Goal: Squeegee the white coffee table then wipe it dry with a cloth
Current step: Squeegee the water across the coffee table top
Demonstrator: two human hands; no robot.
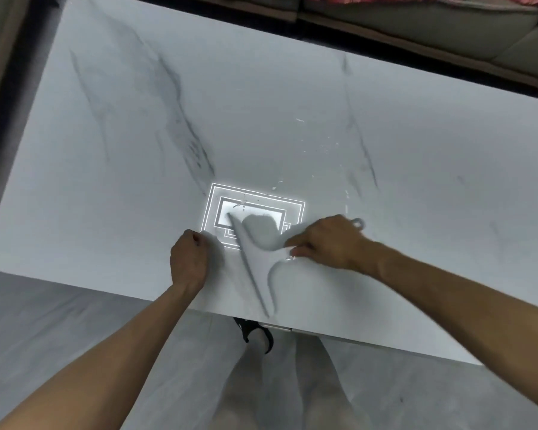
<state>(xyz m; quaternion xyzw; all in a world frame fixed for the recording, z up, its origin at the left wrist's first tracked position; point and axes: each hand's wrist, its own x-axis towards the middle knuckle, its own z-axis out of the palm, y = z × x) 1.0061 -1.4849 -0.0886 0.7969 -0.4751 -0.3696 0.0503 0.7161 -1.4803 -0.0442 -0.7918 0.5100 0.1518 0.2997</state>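
1. In the head view we see a white desk [292, 88] with grey marble veins filling most of the frame. Its near-left corner is rounded, and its long edge runs diagonally.
2. A bright reflection of nested rectangles [218, 209] sits on the glossy top close to the near edge. A few small wet specks and streaks [323, 144] glint just beyond it, towards the middle.
3. The white squeegee [255, 262] lies on the desk near its front edge. The blade runs diagonally from the reflection down towards the edge, and the handle points right.
4. The right hand [326, 240] wraps its grip round the squeegee handle. The looped handle end shows just past the knuckles.
5. The left hand [188, 259] is just left of the blade over the desk, its grip curled into a fist with nothing showing inside.
6. Around the desk we see a pale grey floor [59, 336]. A beige sofa [416, 29] stands along the far side, with red patterned fabric [448, 1] on it.
7. A foot in a black sandal [257, 335] is under the near edge.
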